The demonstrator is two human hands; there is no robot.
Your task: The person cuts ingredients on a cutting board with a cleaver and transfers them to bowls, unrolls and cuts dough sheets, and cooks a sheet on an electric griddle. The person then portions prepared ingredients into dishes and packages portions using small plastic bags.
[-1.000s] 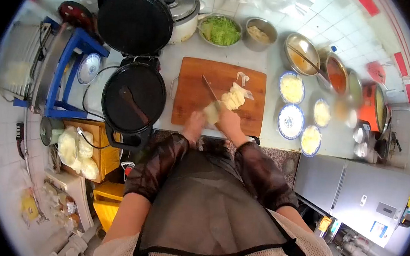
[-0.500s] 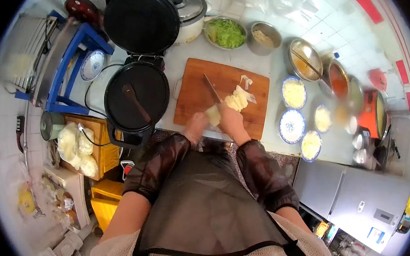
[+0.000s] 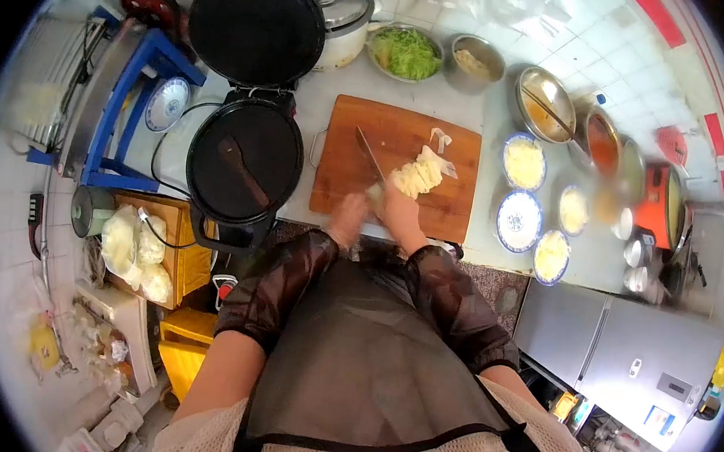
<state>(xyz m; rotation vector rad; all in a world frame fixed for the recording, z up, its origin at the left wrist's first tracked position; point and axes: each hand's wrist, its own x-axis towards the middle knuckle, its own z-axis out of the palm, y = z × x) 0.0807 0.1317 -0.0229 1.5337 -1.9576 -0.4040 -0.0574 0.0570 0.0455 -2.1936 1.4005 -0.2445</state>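
Observation:
A wooden cutting board (image 3: 342, 131) lies in front of me. My right hand (image 3: 402, 215) is wrapped round the handle of a kitchen knife, whose blade (image 3: 369, 153) points up and to the left across the board. Just left of it, at the board's near edge, my left hand (image 3: 348, 220) is closed on a pale yellow-green food piece (image 3: 375, 196), mostly hidden between the hands; its kind I cannot make out. Beyond my right hand, pale yellow slices (image 3: 420, 173) lie in an overlapping row, with white scraps (image 3: 440, 139) above them.
Left of the board stands an open black electric griddle (image 3: 214, 159) with a wooden spatula (image 3: 243, 170) on it. Behind are a bowl of shredded greens (image 3: 404, 53) and a metal pot (image 3: 474, 65). Several blue-rimmed dishes (image 3: 519, 221) and a metal bowl with chopsticks (image 3: 545, 104) stand right.
The pale piece between my hands shows less, and the slice row looks longer and more spread. My right hand has shifted slightly left with the knife. The whole view has moved a little.

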